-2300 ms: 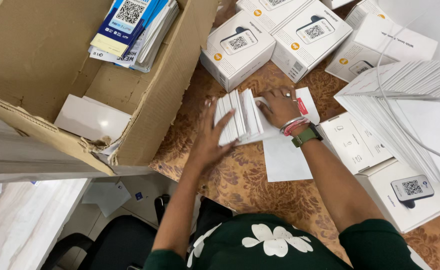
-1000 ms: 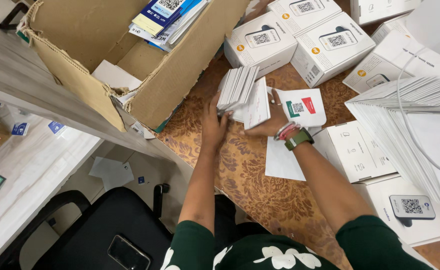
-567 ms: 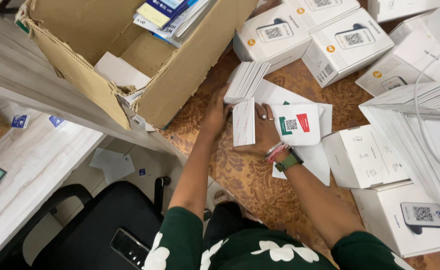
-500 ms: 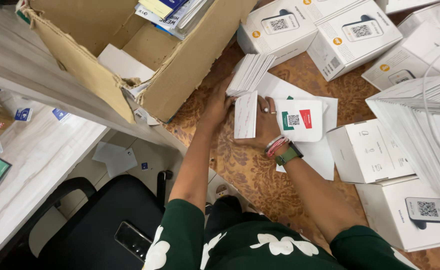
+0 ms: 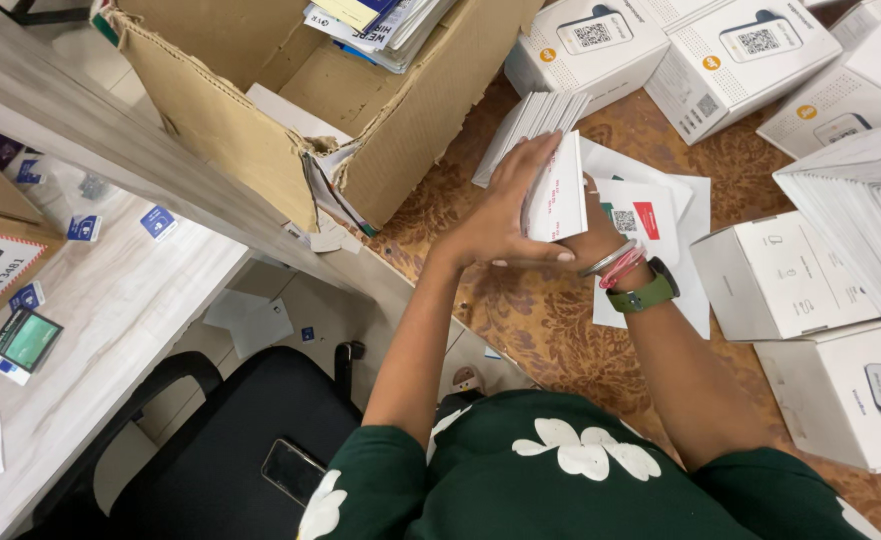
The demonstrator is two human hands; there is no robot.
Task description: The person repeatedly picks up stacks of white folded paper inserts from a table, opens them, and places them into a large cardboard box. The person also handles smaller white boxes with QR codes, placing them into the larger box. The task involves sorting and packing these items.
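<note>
Both forearms reach forward from the dark green, white-flowered sleeves and meet over the brown floral-patterned tabletop (image 5: 550,330). The left hand (image 5: 505,215) is turned palm-inward, fingers together and extended up along the near face of a thin stack of white cards (image 5: 557,190), thumb along the bottom; it presses flat against the stack rather than curling round it. The right hand (image 5: 600,225), wearing bangles and a green-strapped watch at the wrist, sits behind the stack and is mostly hidden by it — it seems to clamp the cards from the far side, though its fingers cannot be made out. The stack stands on edge, lifted just above the loose white sheets (image 5: 660,215) lying on the table, beside a fanned pile of white cards (image 5: 525,125) that leans near the open brown cardboard carton (image 5: 360,130). White printed boxes (image 5: 720,60) lie beyond and to the right. Half a second ago the stack stood lower, closer to the table, with the left hand's fingers nearer the fanned pile — now both hands have brought it up and squared it between the palms.
</note>
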